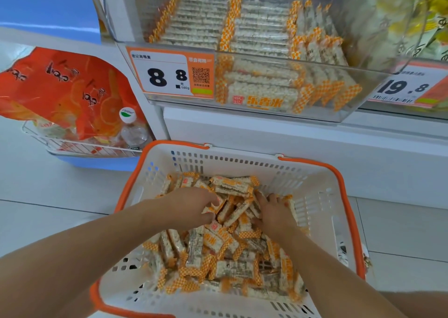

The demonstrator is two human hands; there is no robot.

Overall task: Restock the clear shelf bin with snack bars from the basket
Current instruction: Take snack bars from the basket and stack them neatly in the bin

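L hand (191, 205): fingers curled, gripping | R hand (272, 212): fingers curled | both arms extended fwd

Fingertips of both hands among bars (228, 245)

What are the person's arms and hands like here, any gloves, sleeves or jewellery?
Both forearms are bare all the way to the frame edge: no sleeves show. The left hand and right hand wear no gloves, and no watch, bracelet or ring is visible.

Perforated matt plastic basket (315, 186)
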